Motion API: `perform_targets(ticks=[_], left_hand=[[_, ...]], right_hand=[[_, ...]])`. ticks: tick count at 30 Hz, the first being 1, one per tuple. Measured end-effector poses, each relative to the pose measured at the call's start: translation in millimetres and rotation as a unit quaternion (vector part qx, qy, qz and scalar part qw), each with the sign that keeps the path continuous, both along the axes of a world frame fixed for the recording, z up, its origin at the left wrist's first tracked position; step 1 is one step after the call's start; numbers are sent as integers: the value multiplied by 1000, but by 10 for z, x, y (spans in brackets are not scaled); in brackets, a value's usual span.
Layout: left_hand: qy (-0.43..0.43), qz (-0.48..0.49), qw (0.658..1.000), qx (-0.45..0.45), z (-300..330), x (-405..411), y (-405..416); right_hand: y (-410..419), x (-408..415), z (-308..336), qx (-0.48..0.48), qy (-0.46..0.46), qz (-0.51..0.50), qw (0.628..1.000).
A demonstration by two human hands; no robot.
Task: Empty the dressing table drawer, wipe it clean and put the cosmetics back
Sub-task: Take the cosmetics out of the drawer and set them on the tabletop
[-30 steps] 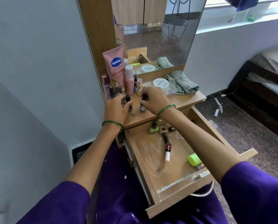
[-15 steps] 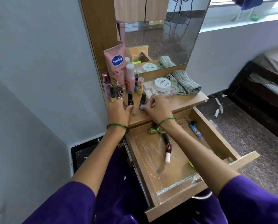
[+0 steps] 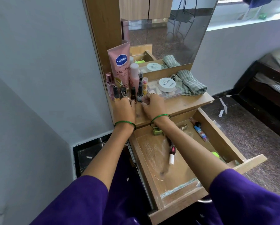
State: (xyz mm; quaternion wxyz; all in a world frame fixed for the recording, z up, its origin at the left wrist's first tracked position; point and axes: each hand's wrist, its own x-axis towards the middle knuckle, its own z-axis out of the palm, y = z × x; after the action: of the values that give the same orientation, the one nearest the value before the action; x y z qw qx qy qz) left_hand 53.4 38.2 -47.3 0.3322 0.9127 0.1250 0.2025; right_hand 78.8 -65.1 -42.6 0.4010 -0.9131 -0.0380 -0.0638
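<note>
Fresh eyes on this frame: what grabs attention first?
The pink Vaseline tube stands tallest on the dressing table top, among small bottles that both hands, left hand and right hand, reach to. Below, the open drawer is dusty, with a red-and-white tube lying in it.

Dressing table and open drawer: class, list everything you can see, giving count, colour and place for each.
Vaseline tube: one, pink, tabletop back left.
Small bottles: several, dark-capped, below the tube.
Round jar: one, white, on a clear box.
Cloth: one, green checked, tabletop right.
Drawer: one, wooden, open, dusty.
Lip tube: one, maroon and white, drawer middle.
Nail polish: one, green, drawer back.
Left hand: at the bottles.
Right hand: at the bottles.
</note>
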Motion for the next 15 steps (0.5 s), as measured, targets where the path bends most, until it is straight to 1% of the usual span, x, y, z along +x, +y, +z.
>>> perform_targets(ticks=[8,11,15], left_hand=[[-6,0,1000,28,3,16,-32],[-10,-22,999,45,9,-25,-39],[-20,-47,998,47,24,-70,-5]], right_hand=[[-5,54,7,-44,22,23,999],[-56,50,32,-62,34,52,996],[-224,-38,139,-42,51,91,994]])
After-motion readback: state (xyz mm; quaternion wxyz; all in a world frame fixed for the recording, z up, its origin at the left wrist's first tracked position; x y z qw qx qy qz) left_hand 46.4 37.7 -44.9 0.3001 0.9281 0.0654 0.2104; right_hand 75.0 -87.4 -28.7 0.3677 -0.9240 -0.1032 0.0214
